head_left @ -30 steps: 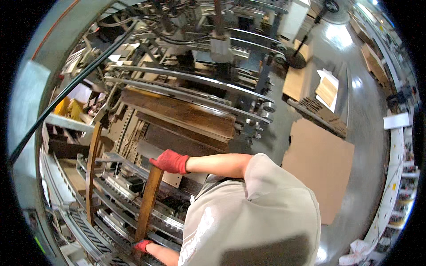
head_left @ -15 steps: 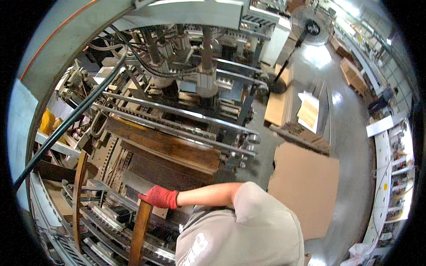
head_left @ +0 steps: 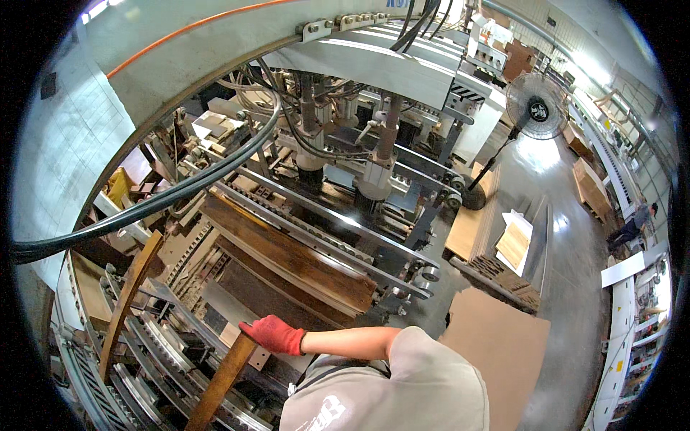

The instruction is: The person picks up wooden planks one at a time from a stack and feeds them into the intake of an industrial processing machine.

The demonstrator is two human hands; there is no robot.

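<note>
My right hand (head_left: 277,335) wears a red glove and is closed over the upper end of a long, narrow brown wooden strip (head_left: 221,384). The strip slants down to the lower edge of the picture. Just beyond the glove lies a flat grey metal plate (head_left: 228,303). Farther off, several long dark-brown planks (head_left: 287,253) lie side by side under the machine's steel rails. A second wooden strip (head_left: 131,305) stands to the left, over the curved conveyor rails. My left hand is out of view.
A large machine (head_left: 374,172) with cylinders and hoses fills the far side. Thick black cables (head_left: 180,192) hang across the left. To the right are a cardboard sheet (head_left: 496,345), stacked boards (head_left: 503,251) and a standing fan (head_left: 535,108). A person (head_left: 632,226) is at far right.
The view has shifted, so the machine, cables and fan appear lower and farther right. My right hand stays at the end of the wooden strip, which now looks more slanted.
</note>
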